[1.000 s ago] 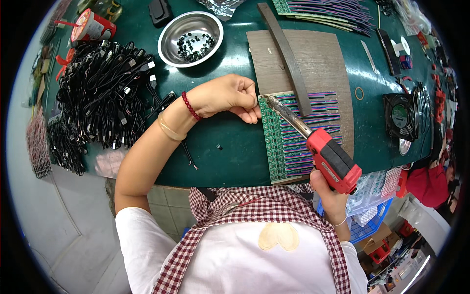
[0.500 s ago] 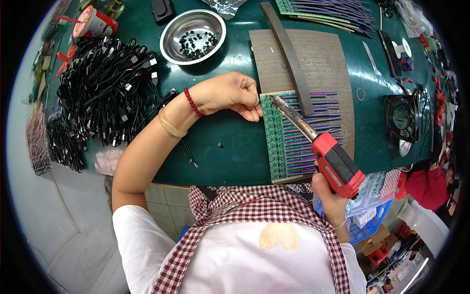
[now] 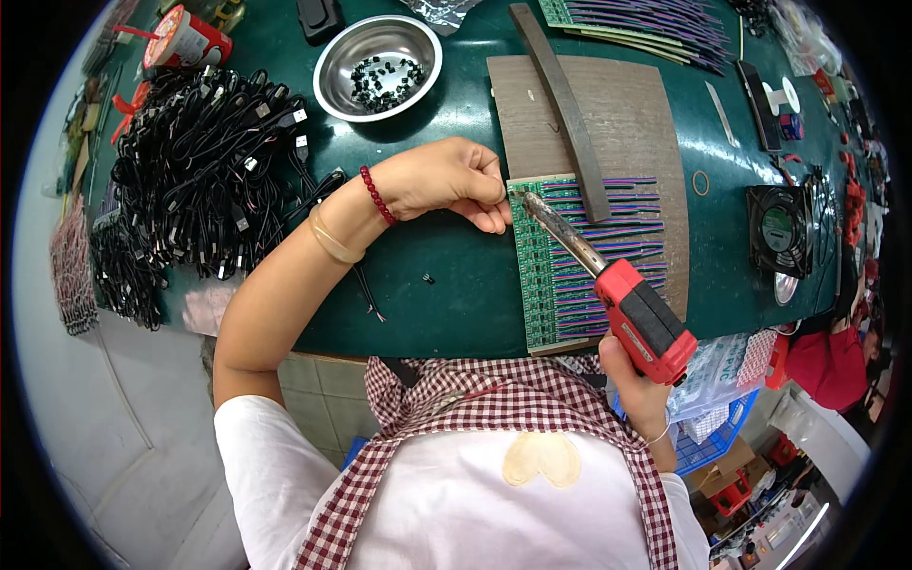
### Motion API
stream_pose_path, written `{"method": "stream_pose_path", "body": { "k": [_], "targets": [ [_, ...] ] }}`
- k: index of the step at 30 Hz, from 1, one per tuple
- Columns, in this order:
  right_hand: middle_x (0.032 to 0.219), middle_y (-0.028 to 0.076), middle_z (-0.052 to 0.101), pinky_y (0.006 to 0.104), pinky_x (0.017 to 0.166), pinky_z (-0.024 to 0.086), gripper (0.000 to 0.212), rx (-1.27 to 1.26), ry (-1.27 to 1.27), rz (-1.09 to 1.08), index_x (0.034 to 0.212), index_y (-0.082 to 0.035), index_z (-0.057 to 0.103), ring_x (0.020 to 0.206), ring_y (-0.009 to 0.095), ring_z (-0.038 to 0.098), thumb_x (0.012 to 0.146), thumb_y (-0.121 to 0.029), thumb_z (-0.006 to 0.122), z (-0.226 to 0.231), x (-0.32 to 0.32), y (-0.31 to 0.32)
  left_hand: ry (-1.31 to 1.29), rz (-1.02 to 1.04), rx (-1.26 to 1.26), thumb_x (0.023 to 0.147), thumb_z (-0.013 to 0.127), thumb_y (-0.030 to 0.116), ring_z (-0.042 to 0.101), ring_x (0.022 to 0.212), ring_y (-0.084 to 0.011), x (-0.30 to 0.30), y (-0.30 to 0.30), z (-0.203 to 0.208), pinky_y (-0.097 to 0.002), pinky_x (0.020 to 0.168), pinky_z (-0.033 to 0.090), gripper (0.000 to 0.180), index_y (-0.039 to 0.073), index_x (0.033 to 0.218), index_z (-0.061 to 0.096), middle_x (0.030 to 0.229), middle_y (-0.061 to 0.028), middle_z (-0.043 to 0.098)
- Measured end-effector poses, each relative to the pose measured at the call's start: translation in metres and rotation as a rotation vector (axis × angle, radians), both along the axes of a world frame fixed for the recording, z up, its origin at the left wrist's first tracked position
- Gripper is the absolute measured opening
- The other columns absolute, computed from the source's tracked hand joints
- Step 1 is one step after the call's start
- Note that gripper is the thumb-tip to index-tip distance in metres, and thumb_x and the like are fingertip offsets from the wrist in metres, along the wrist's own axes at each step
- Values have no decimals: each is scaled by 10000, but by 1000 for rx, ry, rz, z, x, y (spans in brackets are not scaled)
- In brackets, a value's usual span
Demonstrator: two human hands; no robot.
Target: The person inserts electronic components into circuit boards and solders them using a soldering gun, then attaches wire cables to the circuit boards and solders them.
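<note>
- Red-and-black soldering iron (image 3: 616,279) gripped in the right hand (image 3: 635,385), tip right by the upper-left corner of the green circuit boards (image 3: 537,280)
- Left hand (image 3: 454,185) all curled up, just beside that same corner, can't tell about anything pinched inside
- Those boards: flat on a brown sheet (image 3: 646,123), wires (image 3: 627,228) off to the right

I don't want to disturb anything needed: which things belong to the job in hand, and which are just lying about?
Seemingly in the job:
Iron, in the right hand
Board, under the iron's tip, by the left hand
Wires, beside the board
Bar, across some wires

Seemingly just lying about:
Cup
Cable pile
Foil
</note>
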State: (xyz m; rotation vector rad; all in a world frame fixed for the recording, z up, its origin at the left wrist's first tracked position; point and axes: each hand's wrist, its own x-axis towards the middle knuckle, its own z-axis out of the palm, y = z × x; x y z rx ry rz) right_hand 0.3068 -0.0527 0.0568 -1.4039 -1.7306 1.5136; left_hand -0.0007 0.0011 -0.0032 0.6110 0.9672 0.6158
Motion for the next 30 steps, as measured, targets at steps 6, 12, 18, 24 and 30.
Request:
{"method": "stream_pose_path", "body": {
  "k": [6, 12, 18, 24, 30],
  "targets": [
    [749, 43, 577, 246, 544, 429, 319, 72, 32, -52, 1122, 40, 536, 621, 94, 529, 832, -49, 636, -9, 15, -7, 11, 5, 2, 855, 549, 36, 659, 711, -170, 1, -1, 1, -236, 662, 559, 96, -9, 781, 508, 850, -168, 646],
    [761, 29, 596, 250, 550, 436, 264, 40, 44, -42, 1045, 11, 585, 629, 89, 539, 806, -57, 674, -5, 3, -5, 14, 7, 18, 853, 548, 39, 659, 709, -170, 1, -2, 1, -237, 658, 559, 91, -10, 792, 501, 847, -167, 646],
    [732, 17, 599, 266, 533, 433, 151, 55, 24, -56, 900, -22, 629, 607, 92, 540, 775, -58, 705, -1, -4, -2, 71, 6, 47, 869, 531, 58, 656, 671, -160, 3, -5, 6, -235, 633, 554, 95, -10, 808, 503, 833, -149, 648],
    [717, 20, 580, 251, 517, 420, 204, 55, 39, -44, 972, -3, 600, 586, 91, 523, 795, -65, 683, -3, -1, -3, 223, -32, 116, 890, 530, 101, 643, 629, -134, 5, -9, 9, -218, 581, 533, 124, -18, 857, 532, 779, -114, 643],
    [711, 29, 570, 271, 513, 407, 142, 31, 10, -41, 861, -30, 618, 575, 112, 516, 764, -80, 709, -1, -4, 1, 274, -33, 125, 883, 547, 122, 615, 586, -105, 7, -8, 14, -200, 528, 501, 139, -9, 836, 549, 725, -85, 636]
  ]
}}
